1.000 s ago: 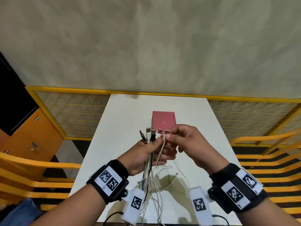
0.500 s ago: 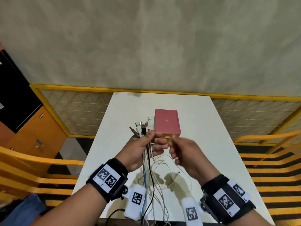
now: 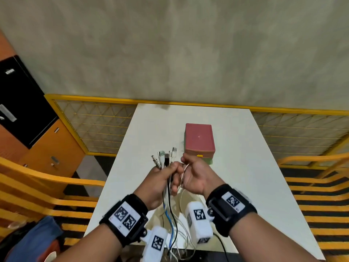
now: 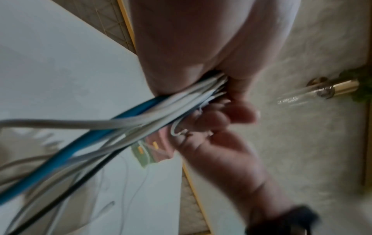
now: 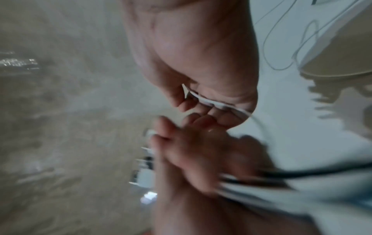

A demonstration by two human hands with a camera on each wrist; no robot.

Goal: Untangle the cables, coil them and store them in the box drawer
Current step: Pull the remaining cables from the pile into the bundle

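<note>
Cables [image 3: 168, 178] are gathered as one bundle in our left hand [image 3: 160, 178], which we hold above the white table [image 3: 236, 167], on the near side of the pink box [image 3: 199, 138]. The fingers of this hand are curled around the bundle and pressed together, and the thumb lies over the top of it. The plug ends [image 3: 166, 156] stand up out of the fist and fan a little, toward the near left corner of the box. Below the fist the cords hang down to the table: white ones, one blue cable [image 3: 168, 216] and one black cable [image 3: 171, 203].

Our right hand [image 3: 196, 176] is just beside the left one, on the near side of the box. Its thumb and fingers pinch one thin white cable [image 3: 182, 175], which loops between the two hands. In the right wrist view the fingers [image 5: 203, 111] are bent over this thin cord; the view is blurred, so we cannot tell more about the hold.

The box stands on the table, farther from us than both hands. At its front we see a small yellow tab [image 3: 199, 155]. We cannot tell if the drawer is open.
</note>
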